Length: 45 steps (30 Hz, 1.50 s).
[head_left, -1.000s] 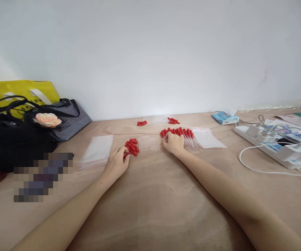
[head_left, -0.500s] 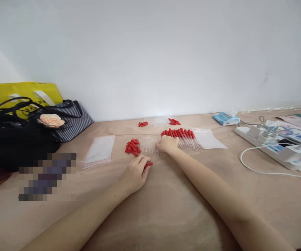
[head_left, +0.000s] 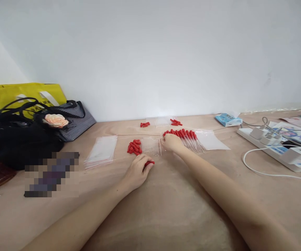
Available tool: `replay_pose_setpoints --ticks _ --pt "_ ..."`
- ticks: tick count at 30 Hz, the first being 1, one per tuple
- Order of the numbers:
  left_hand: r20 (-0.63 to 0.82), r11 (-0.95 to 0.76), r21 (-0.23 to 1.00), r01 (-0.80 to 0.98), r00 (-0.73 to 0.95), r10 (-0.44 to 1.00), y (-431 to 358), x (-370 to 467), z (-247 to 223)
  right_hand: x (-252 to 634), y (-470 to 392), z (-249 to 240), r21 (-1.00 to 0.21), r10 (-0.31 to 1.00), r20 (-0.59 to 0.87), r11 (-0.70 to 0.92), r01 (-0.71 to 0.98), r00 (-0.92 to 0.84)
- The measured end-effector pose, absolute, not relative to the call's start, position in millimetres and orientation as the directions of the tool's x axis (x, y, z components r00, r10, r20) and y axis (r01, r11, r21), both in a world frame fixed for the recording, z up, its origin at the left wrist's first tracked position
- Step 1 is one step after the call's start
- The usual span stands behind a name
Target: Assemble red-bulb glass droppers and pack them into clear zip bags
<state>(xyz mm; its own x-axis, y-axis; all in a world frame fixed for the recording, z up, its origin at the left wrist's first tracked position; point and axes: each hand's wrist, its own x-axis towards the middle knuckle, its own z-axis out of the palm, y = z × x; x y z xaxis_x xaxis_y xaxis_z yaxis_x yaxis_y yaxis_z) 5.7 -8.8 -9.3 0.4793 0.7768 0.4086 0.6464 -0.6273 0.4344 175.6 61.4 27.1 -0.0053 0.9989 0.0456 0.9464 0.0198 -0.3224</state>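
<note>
My left hand (head_left: 138, 172) rests on the table, its thumb and fingers closed round a red rubber bulb (head_left: 151, 162). Just beyond it lies a pile of loose red rubber bulbs (head_left: 134, 147). A row of bare clear glass tubes (head_left: 150, 144) is spread between that pile and my right hand (head_left: 172, 142). The right hand's fingers are bent together at the tubes' right end; what they grip is hidden. Beside and partly behind this hand, several droppers (head_left: 189, 137), clear tubes with red bulbs on top, lie side by side.
Flat clear plastic bags lie left (head_left: 102, 150) and right (head_left: 210, 139). More bulbs (head_left: 176, 122) and tubes (head_left: 162, 121) sit by the wall. A white power strip (head_left: 273, 148) with cables and a blue packet (head_left: 228, 119) are right; bags (head_left: 14, 139) and a pixelated object (head_left: 52, 176) are left.
My right hand has drawn slightly right, away from the bare tubes towards the droppers. The left hand stays in place with the red rubber bulb. The whole view has shifted a little.
</note>
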Motion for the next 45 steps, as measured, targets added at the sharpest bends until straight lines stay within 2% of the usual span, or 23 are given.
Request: replay_pose_setpoints --ticks 3,4,6,8,12,23,29,35,45 --pt "0.404 -0.608 0.456 0.65 0.458 0.792 -9 5 -9 198 42 25 -0.354 0.981 0.148 0.171 0.92 -0.125" --pt "0.403 -0.606 0.462 0.648 0.455 0.794 -9 5 -9 206 35 22 -0.371 0.939 0.243 0.321 0.871 -0.243" --pt "0.406 -0.614 0.463 0.639 0.463 0.788 -8 6 -9 221 21 11 -0.322 0.81 0.378 0.569 0.757 -0.448" --pt "0.411 -0.633 0.457 0.625 0.483 0.773 -7 8 -8 230 9 -1 -0.256 0.709 0.49 0.673 0.693 -0.507" --pt "0.422 -0.66 0.448 0.603 0.509 0.75 -5 12 -6 231 -5 -16 -0.222 0.664 0.574 0.689 0.69 -0.479" --pt "0.398 -0.659 0.468 0.589 0.525 0.752 -5 12 -5 218 -12 -16 -0.144 0.634 0.57 0.703 0.696 -0.523" --pt "0.409 -0.661 0.492 0.566 0.52 0.75 -8 14 -4 218 -15 -16 -0.147 0.638 0.56 0.705 0.694 -0.529" --pt "0.385 -0.673 0.414 0.612 0.553 0.739 -9 14 -6 220 -14 -17 -0.105 0.625 0.504 0.73 0.676 -0.597" --pt "0.453 -0.771 0.296 0.563 0.628 0.633 -12 14 -6 222 -16 -19 -0.055 0.594 0.51 0.744 0.665 -0.622"
